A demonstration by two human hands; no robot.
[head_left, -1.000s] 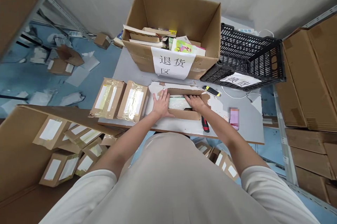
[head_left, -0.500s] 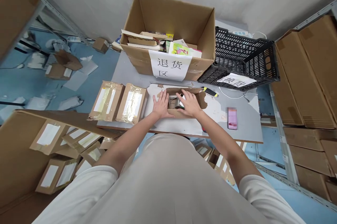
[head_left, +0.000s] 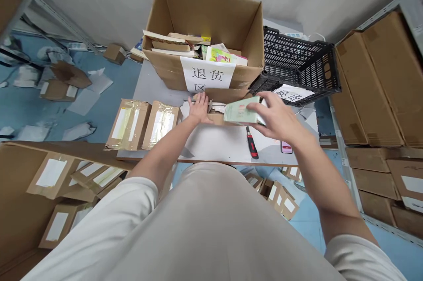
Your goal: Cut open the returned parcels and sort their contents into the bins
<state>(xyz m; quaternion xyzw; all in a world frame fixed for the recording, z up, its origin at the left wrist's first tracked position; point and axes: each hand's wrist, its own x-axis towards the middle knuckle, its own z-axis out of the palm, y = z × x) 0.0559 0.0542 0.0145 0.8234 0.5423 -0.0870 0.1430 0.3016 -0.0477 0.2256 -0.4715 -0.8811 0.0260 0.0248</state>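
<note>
A pale green book (head_left: 240, 110) is tilted up over the right part of a small opened cardboard box (head_left: 216, 119). My right hand (head_left: 276, 116) has its fingers and thumb closed on the book's right end. On the box's left end rests my left hand (head_left: 199, 108), fingers spread and thumb out toward the near side. Crumpled whitish material (head_left: 218, 107) shows inside the box, left of the book. A red and black utility knife (head_left: 252, 143) lies on the table just in front of the box.
Two taped parcels (head_left: 161, 124) stand left of my left hand. Behind the box are a large carton (head_left: 158, 67) of books and a black plastic crate (head_left: 300, 67). A phone (head_left: 286, 147) lies partly behind my right forearm. More parcels (head_left: 54, 175) fill a carton at lower left.
My right hand has lifted the green book partly out of the small box and moved right. My left hand stays on the box's left end. The red utility knife has come into fuller view.
</note>
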